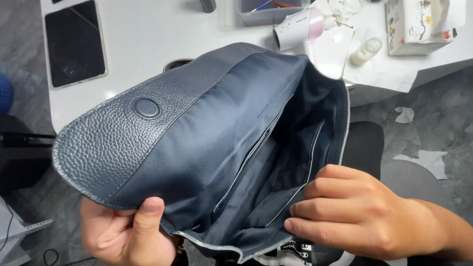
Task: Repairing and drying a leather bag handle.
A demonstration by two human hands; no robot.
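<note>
Left hand fingers clenched on leather bag flap edge; right hand fingers grasping inner lining pocket. Bag already spread open, interior looks empty; hairdryer on desk beyond.

Your left hand is cut off by the bottom edge, and its fingers are hidden behind the blue bag. The fingertips of your right hand disappear inside the bag's opening, whose depths are too dark to read (only folds of lining show). The hair dryer is partly hidden behind the bag's rim, and the grey tray and patterned box run off the top edge.
</note>
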